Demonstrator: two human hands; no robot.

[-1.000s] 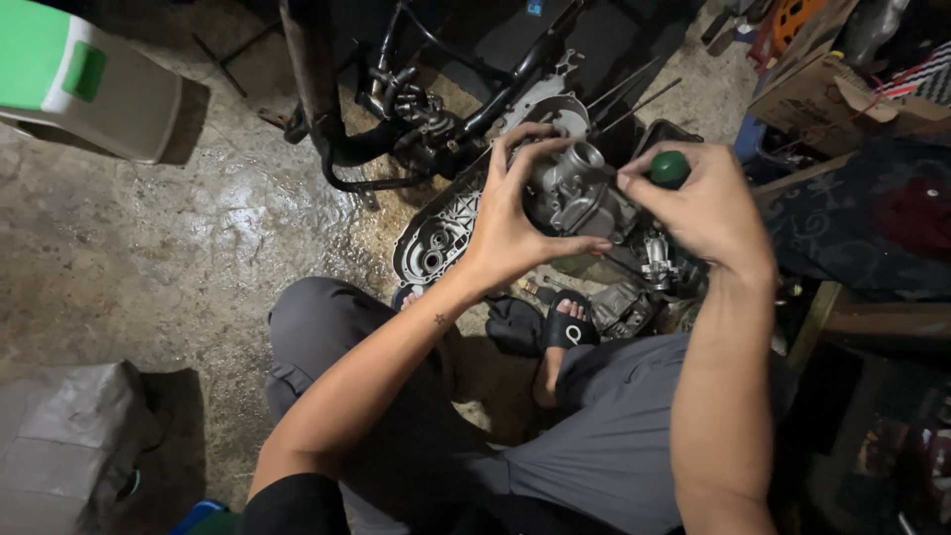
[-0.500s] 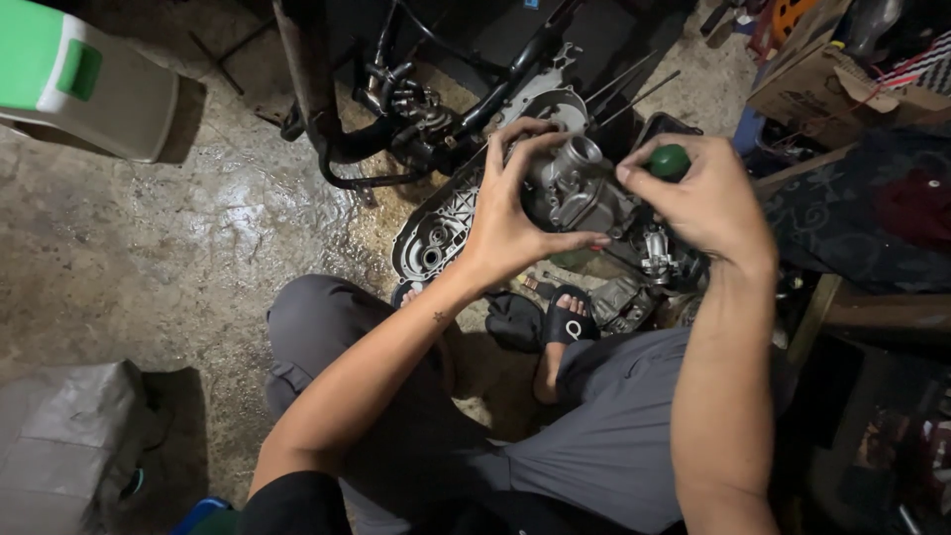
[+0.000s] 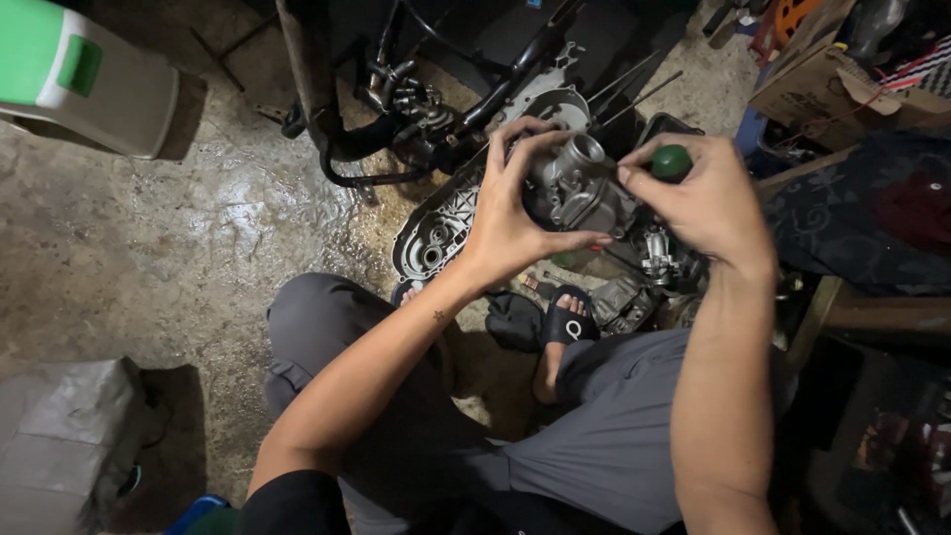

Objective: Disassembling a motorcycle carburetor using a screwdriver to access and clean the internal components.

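My left hand (image 3: 515,213) grips a grey metal carburettor (image 3: 580,183), fingers wrapped around its near and far sides. My right hand (image 3: 708,198) holds a screwdriver by its round green handle (image 3: 671,161), with the tool pointed into the carburettor's right side; the shaft is hidden by my fingers. Both hands hover above a stripped motorcycle engine case (image 3: 441,233) lying on the concrete floor. I sit with grey trousers and a black sandal (image 3: 567,322) below the hands.
A black motorcycle frame with hoses (image 3: 416,109) stands behind the engine. A green and beige plastic container (image 3: 84,79) sits at top left, a grey wrapped bundle (image 3: 69,436) at bottom left, a cardboard box (image 3: 842,84) and dark cloth at right. Loose metal parts (image 3: 654,263) lie under my right hand.
Both hands have kept their hold and shifted slightly; the carburettor has turned a little in my left hand, and the view has tilted marginally.
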